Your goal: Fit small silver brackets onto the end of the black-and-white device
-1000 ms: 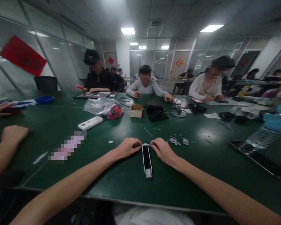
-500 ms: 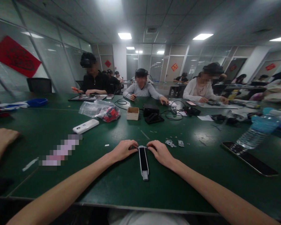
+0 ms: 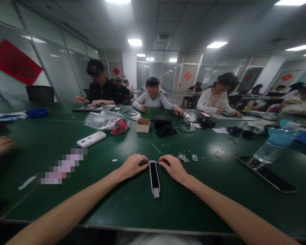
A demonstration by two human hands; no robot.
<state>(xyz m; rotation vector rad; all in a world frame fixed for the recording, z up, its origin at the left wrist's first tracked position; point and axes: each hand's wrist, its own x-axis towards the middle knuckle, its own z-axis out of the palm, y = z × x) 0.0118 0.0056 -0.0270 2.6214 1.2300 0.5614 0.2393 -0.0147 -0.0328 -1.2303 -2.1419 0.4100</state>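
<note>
A slim white-framed device (image 3: 154, 177) with a long dark face lies on the green table in front of me, its grey tip pointing towards me. At its far end a small grey part (image 3: 153, 162) spans the gap between my fingertips. My left hand (image 3: 134, 165) pinches at the left side of that end, fingers closed. From the right, my right hand (image 3: 173, 166) closes its fingers on the same end. The exact grip is partly hidden by the fingers. Small grey metal pieces (image 3: 183, 157) and tiny rings lie just beyond my right hand.
A white handheld device (image 3: 91, 139), a clear bag (image 3: 98, 120) with red items and a small box (image 3: 143, 126) lie ahead. On the right are a phone (image 3: 267, 175) and a water bottle (image 3: 274, 144). Another person's hand (image 3: 0, 146) rests at left; co-workers sit opposite.
The camera view has shifted slightly, so the scene sits a little further left. Both hands stay at the far end of the slim device, with hardly any finger movement visible.
</note>
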